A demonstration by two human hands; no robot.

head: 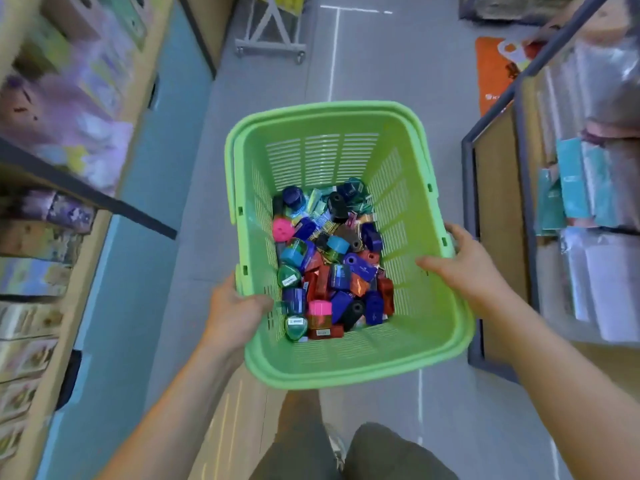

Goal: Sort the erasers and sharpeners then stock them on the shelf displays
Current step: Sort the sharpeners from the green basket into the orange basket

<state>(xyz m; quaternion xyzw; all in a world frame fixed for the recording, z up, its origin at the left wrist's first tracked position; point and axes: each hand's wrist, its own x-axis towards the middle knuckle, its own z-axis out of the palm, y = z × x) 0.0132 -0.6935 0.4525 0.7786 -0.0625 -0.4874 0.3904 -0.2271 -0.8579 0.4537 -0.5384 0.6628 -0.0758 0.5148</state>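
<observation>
A light green plastic basket point(322, 157) is held out in front of me above the aisle floor. Its bottom is heaped with several small erasers and sharpeners point(332, 261) in blue, red, pink, teal, green and black. My left hand point(235, 311) grips the basket's left rim, thumb over the inside wall. My right hand point(465, 265) grips the right rim near the handle hinge, thumb inside and fingers curled round the outside. Both forearms reach in from the bottom of the view.
Shelving with blurred packaged goods point(52, 133) runs along the left. On the right stands a dark-framed shelf unit point(498, 209) with wrapped stationery. A grey floor aisle point(388, 64) lies ahead, with a metal rack base point(270, 46) and an orange mat point(491, 71) farther off.
</observation>
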